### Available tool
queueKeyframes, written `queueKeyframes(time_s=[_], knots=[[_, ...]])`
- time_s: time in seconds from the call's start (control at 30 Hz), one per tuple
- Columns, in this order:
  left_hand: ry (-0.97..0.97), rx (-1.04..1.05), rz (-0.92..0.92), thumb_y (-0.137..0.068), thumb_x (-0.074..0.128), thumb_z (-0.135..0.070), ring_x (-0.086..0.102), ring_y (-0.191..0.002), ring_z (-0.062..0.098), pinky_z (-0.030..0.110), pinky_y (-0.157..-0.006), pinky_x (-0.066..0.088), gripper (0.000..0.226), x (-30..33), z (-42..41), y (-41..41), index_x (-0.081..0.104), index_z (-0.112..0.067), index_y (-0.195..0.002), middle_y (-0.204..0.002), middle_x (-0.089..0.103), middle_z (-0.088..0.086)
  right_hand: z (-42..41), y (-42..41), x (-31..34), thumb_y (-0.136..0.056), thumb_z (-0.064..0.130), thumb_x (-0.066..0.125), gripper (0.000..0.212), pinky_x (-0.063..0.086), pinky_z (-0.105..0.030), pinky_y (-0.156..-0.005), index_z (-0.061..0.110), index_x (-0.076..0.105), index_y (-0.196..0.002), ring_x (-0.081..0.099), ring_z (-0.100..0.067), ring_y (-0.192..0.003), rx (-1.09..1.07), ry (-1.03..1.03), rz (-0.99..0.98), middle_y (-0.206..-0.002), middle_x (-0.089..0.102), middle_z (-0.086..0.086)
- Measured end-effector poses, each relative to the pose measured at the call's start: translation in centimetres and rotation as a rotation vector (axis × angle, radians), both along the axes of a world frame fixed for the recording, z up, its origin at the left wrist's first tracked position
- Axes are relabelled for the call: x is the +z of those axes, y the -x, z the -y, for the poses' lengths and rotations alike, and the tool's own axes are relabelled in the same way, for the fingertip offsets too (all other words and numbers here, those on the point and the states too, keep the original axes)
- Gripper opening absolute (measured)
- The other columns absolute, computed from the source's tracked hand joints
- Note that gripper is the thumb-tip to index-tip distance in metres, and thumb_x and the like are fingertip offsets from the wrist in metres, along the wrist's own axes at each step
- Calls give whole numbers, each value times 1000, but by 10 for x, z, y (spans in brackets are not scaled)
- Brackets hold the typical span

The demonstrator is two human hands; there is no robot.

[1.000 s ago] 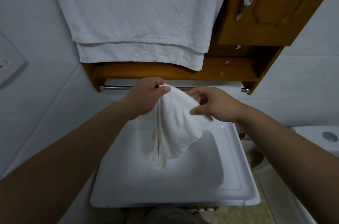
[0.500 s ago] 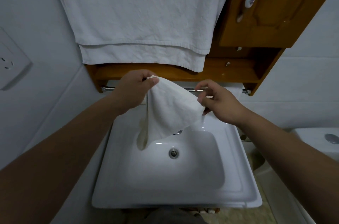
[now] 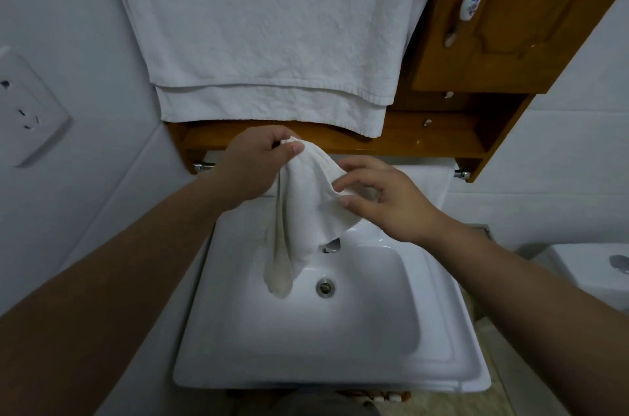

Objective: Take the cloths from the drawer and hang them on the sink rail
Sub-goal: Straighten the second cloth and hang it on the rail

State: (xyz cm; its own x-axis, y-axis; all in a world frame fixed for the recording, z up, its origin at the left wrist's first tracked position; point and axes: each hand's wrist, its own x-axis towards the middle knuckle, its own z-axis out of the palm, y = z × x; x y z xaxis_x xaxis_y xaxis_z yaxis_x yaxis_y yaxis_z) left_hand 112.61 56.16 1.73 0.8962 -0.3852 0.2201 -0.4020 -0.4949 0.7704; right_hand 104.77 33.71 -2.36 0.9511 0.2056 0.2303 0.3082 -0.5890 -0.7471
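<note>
1. The left hand pinches the top corner of the small white cloth between thumb and curled fingers, holding it up in front of the rail.
2. The right hand nips the cloth's right edge between thumb and fingertips; the other fingers are loosely spread.
3. The cloth hangs bunched over the sink, its tail above the basin near the drain – not yet on the rail.
4. Recommended: draw the two hands apart to open the top edge, lift it over the rail, then let both halves fall evenly.
5. Surroundings: the rail sits under a wooden shelf; a large white towel hangs above – working room is tight. A wall socket is at left, a toilet tank at right.
</note>
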Motion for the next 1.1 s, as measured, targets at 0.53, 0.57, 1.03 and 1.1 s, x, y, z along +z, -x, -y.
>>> queueKeyframes(time_s=[0.53,0.57,1.03,1.1], knots=[[36,33,-16,-96,56,-25,65,-84,19,34,-74,53,13,4,-1,0,69,-22,-93,-89,69,0,-9,-1,-12,-95,41,57,28,42,-28,-77,19,72,-105,56,-21,-103,-87,606,-7,-129,55,2],[35,42,-22,-96,56,-25,64,-83,18,33,-73,53,13,4,-3,-1,69,-22,-93,-88,69,-1,-5,-1,-13,-96,43,56,31,46,-30,-81,20,72,-109,56,-20,-105,-74,611,-14,-130,55,3],[-82,85,28,-95,58,-26,57,-77,12,27,-69,44,10,-6,-6,-1,65,-24,-89,-79,62,-6,38,-6,38,-92,42,63,21,51,-32,-70,23,72,-93,63,-10,-80,-116,479,-97,-85,69,5],[-51,107,-6,-95,57,-28,61,-82,20,37,-76,51,13,-4,-6,-2,67,-20,-89,-84,66,0,40,-6,57,-92,41,64,17,49,-29,-67,26,71,-88,61,-9,-75,-200,317,-15,-80,67,7]])
